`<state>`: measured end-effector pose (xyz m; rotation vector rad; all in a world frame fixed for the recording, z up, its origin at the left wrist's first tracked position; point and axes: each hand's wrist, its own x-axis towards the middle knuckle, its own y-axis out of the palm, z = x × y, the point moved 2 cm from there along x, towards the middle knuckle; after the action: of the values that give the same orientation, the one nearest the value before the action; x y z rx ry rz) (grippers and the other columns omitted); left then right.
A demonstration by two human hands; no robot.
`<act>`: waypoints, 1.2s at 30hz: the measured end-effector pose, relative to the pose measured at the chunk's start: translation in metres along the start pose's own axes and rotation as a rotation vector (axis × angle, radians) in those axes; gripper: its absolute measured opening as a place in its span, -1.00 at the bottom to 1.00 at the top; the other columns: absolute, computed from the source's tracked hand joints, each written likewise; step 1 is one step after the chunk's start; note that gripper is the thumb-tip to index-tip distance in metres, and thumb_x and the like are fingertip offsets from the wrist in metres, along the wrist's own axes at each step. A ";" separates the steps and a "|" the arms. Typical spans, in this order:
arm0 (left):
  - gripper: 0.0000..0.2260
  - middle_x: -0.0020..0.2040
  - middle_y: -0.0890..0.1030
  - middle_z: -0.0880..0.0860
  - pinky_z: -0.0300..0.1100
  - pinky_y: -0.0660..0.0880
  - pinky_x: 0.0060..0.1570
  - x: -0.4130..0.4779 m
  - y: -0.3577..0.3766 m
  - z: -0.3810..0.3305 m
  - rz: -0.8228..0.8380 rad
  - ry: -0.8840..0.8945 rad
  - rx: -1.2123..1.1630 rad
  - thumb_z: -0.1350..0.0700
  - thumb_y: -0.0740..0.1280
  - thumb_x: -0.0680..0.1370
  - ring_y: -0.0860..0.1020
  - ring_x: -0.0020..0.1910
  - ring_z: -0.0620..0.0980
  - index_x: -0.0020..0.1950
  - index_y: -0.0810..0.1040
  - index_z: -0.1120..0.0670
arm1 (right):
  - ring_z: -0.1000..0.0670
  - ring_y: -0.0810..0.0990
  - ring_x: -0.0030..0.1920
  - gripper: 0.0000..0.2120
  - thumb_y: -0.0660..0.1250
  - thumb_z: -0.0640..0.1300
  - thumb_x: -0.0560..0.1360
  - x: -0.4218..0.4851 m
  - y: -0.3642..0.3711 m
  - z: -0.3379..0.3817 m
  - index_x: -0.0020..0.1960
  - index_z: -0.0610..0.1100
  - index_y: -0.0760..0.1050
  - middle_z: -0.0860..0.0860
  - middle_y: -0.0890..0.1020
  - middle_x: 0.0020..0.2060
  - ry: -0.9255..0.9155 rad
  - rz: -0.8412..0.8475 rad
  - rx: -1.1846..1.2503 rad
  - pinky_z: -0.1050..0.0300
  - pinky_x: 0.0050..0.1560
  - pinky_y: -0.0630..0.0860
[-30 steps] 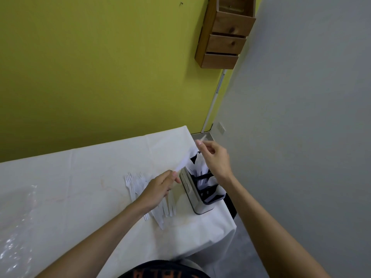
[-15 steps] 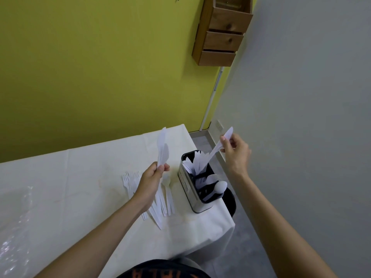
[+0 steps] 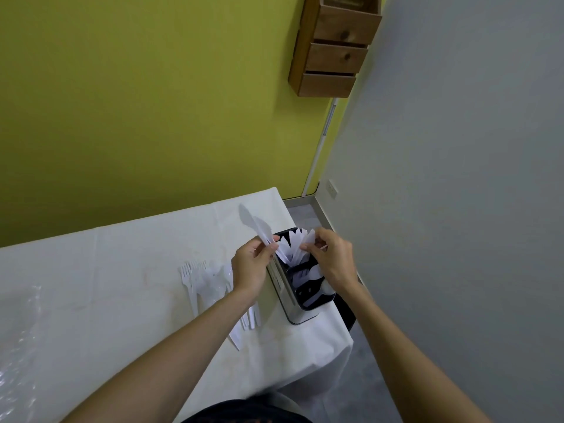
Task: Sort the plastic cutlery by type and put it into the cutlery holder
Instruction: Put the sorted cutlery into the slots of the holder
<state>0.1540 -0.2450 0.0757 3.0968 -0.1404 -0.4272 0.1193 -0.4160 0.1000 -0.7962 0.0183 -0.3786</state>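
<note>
A metal cutlery holder [image 3: 291,311] with a black insert stands at the table's right front corner. White plastic knives fill its far compartment, and spoons lie in the nearer ones. My left hand [image 3: 250,265] grips a few white plastic knives [image 3: 254,225], blades pointing up and away, just left of the holder. My right hand [image 3: 331,256] is over the holder's far compartment, pinching the top of a white knife [image 3: 306,242] that stands among the others there. Loose white forks [image 3: 190,277] and other cutlery lie on the table left of my left forearm.
The table carries a white cloth [image 3: 122,264]; its right edge drops off just past the holder. Clear plastic wrap [image 3: 18,346] lies at the left. A wooden drawer unit [image 3: 334,45] hangs on the yellow wall. A grey wall is close on the right.
My right hand came down from the raised position and brought its knife into the holder's far compartment. My left hand shifted right, closer to the holder, still holding its knives.
</note>
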 end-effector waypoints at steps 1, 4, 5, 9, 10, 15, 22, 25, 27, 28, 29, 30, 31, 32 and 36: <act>-0.87 -0.04 0.69 -0.04 -0.04 0.58 0.11 0.000 0.002 -0.003 -0.002 0.055 0.109 0.09 0.39 0.53 0.65 -0.01 -0.02 0.04 0.68 -0.06 | 0.05 0.43 -0.33 -0.75 0.52 -0.14 0.42 0.000 -0.001 0.000 -0.28 -0.13 0.46 0.04 0.54 -0.35 -0.008 -0.004 -0.008 0.33 -0.34 0.32; -0.84 -0.02 0.68 0.02 -0.05 0.56 0.02 0.002 0.005 -0.013 0.012 0.205 0.343 0.03 0.37 0.54 0.61 -0.04 0.01 0.08 0.67 0.00 | 0.04 0.43 -0.31 -0.75 0.51 -0.12 0.43 0.001 -0.002 -0.002 -0.26 -0.12 0.45 0.05 0.54 -0.34 -0.026 0.005 -0.034 0.35 -0.33 0.30; -0.83 -0.04 0.67 0.04 -0.04 0.55 -0.01 0.003 0.005 -0.015 0.035 0.230 0.383 0.01 0.36 0.55 0.61 -0.05 0.03 0.06 0.67 0.01 | 0.05 0.44 -0.30 -0.76 0.51 -0.12 0.43 0.001 -0.002 -0.003 -0.25 -0.14 0.46 0.06 0.54 -0.33 -0.025 0.017 -0.036 0.35 -0.33 0.31; -0.77 -0.12 0.62 0.03 0.08 0.59 -0.02 0.004 0.005 -0.008 0.094 0.158 0.349 -0.11 0.34 0.52 0.62 -0.11 0.07 -0.04 0.66 0.02 | 0.07 0.55 -0.17 -0.74 0.52 -0.05 0.41 0.002 -0.003 -0.006 0.03 -0.12 0.58 0.05 0.62 -0.19 -0.033 0.045 -0.002 0.27 -0.17 0.48; -0.76 -0.11 0.62 0.04 0.12 0.59 0.00 0.003 0.007 -0.005 0.109 0.129 0.312 -0.11 0.34 0.52 0.62 -0.09 0.08 -0.05 0.66 0.03 | 0.12 0.55 -0.15 -0.70 0.50 -0.04 0.43 0.001 -0.003 -0.005 0.12 -0.09 0.56 0.06 0.62 -0.16 -0.043 0.061 0.007 0.33 -0.14 0.47; -0.75 0.13 0.65 -0.06 -0.06 0.51 0.22 -0.004 0.016 -0.004 0.219 0.099 0.233 0.03 0.23 0.62 0.58 0.14 -0.05 0.27 0.57 -0.09 | 0.20 0.51 -0.11 -0.64 0.27 -0.11 0.45 -0.001 -0.004 0.007 0.24 -0.06 0.48 0.11 0.56 -0.13 -0.044 0.110 0.082 0.38 -0.12 0.40; -0.69 0.20 0.54 -0.07 -0.31 0.36 0.06 -0.006 0.013 -0.012 0.227 0.213 0.457 0.08 0.11 0.67 0.49 0.16 -0.11 0.37 0.47 0.05 | 0.12 0.52 -0.10 -0.71 0.30 -0.09 0.52 0.001 -0.007 0.013 0.23 0.02 0.50 0.08 0.53 -0.08 -0.160 0.112 0.089 0.35 -0.12 0.45; -0.74 -0.01 0.57 0.04 -0.23 0.40 -0.10 -0.004 0.014 -0.011 0.213 0.249 0.490 0.06 0.16 0.65 0.52 -0.01 0.02 0.21 0.59 0.06 | 0.07 0.51 -0.12 -0.88 0.33 -0.08 0.57 0.003 0.001 0.011 0.08 -0.03 0.59 0.09 0.54 -0.13 -0.218 0.047 0.029 0.16 -0.07 0.47; -0.74 -0.02 0.62 0.06 -0.16 0.43 -0.09 -0.004 0.011 -0.011 0.199 0.275 0.487 0.06 0.20 0.64 0.55 -0.03 0.03 0.23 0.60 0.06 | 0.04 0.51 -0.04 -0.84 0.31 -0.03 0.57 0.002 0.004 0.009 0.12 -0.01 0.59 0.10 0.56 -0.06 -0.225 0.030 0.007 0.03 0.02 0.48; -0.74 -0.04 0.63 0.03 -0.18 0.43 -0.11 -0.004 0.011 -0.012 0.200 0.279 0.486 0.06 0.20 0.64 0.56 -0.04 0.02 0.24 0.60 0.06 | 0.06 0.50 0.01 -0.77 0.29 0.04 0.57 0.000 0.002 0.013 0.18 0.02 0.55 0.12 0.56 0.01 -0.212 0.044 0.040 0.04 0.07 0.48; -0.75 -0.09 0.62 0.01 -0.21 0.41 -0.14 -0.004 0.011 -0.013 0.207 0.274 0.485 0.06 0.20 0.64 0.56 -0.06 0.02 0.21 0.61 0.07 | 0.09 0.49 0.07 -0.70 0.29 0.11 0.55 -0.002 0.000 0.017 0.25 0.06 0.51 0.16 0.56 0.08 -0.194 0.064 0.101 0.12 0.10 0.46; -0.76 -0.13 0.58 -0.01 -0.22 0.39 -0.14 -0.004 0.012 -0.014 0.221 0.259 0.487 0.06 0.19 0.65 0.54 -0.08 0.02 0.16 0.61 0.10 | 0.12 0.48 0.10 -0.65 0.30 0.15 0.54 -0.002 -0.002 0.024 0.28 0.09 0.49 0.21 0.56 0.12 -0.176 0.079 0.170 0.22 0.08 0.44; -0.76 -0.14 0.55 -0.01 -0.21 0.38 -0.12 -0.004 0.013 -0.015 0.237 0.247 0.494 0.07 0.19 0.65 0.53 -0.08 0.02 0.13 0.60 0.12 | 0.13 0.48 0.12 -0.65 0.33 0.15 0.53 -0.002 -0.004 0.031 0.28 0.10 0.50 0.24 0.57 0.13 -0.168 0.074 0.226 0.29 0.04 0.43; -0.77 -0.14 0.54 -0.01 -0.20 0.38 -0.10 -0.004 0.014 -0.017 0.252 0.243 0.504 0.06 0.18 0.65 0.53 -0.08 0.02 0.12 0.59 0.12 | 0.12 0.49 0.11 -0.69 0.35 0.11 0.52 0.000 -0.006 0.038 0.23 0.09 0.54 0.24 0.60 0.10 -0.166 0.056 0.265 0.30 0.00 0.42; -0.75 0.02 0.60 0.01 -0.07 0.51 0.11 -0.002 0.014 -0.017 0.309 0.227 0.471 0.06 0.18 0.65 0.56 0.04 0.04 0.26 0.56 0.01 | 0.05 0.57 -0.02 -0.92 0.40 -0.04 0.53 0.012 -0.005 0.049 -0.11 -0.02 0.62 0.16 0.67 -0.17 -0.150 -0.007 0.328 0.21 -0.09 0.42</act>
<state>0.1557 -0.2592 0.0930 3.4464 -0.8095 -0.0295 0.1370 -0.3890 0.1397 -0.4988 -0.1826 -0.3176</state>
